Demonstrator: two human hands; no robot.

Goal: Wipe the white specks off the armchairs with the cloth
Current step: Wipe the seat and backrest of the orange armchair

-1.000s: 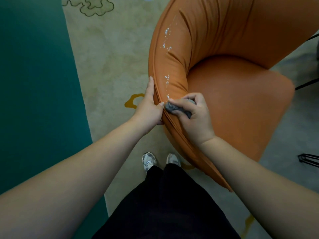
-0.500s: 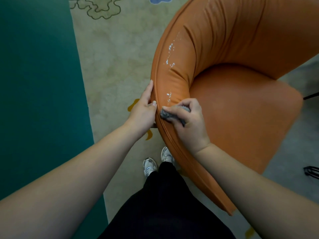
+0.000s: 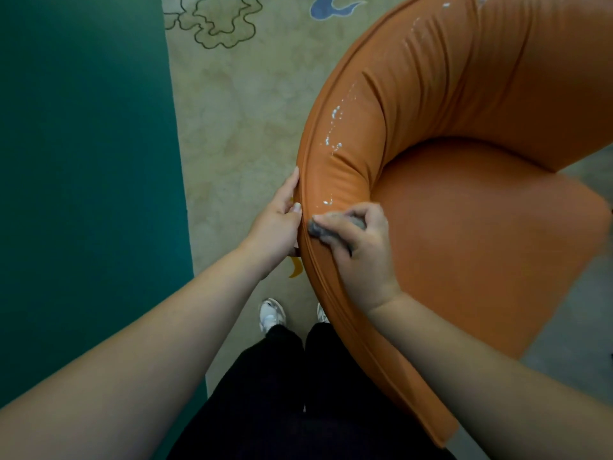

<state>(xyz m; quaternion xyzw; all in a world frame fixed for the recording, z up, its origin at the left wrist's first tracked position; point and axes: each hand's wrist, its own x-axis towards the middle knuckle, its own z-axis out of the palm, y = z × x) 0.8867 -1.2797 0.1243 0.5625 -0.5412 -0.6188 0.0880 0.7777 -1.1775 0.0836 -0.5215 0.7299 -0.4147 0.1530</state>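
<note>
An orange armchair (image 3: 481,227) with a curved padded back fills the right half of the view. White specks (image 3: 334,127) dot the top of its rim, with a smaller cluster of specks (image 3: 328,202) just above my right hand. My right hand (image 3: 358,250) grips a small grey cloth (image 3: 318,229) and presses it onto the rim. My left hand (image 3: 277,224) rests against the outer side of the rim, fingers straight and thumb on the piping. More specks (image 3: 446,5) show at the top edge.
A beige patterned rug (image 3: 238,121) lies under the chair, with a teal floor area (image 3: 83,161) to the left. My black trousers (image 3: 282,393) and white shoes (image 3: 272,313) are below, close to the chair's outer side.
The view has shifted so the chair sits lower and more to the right. My right hand with the cloth has slid slightly along the rim; the left hand keeps its place on the outer side.
</note>
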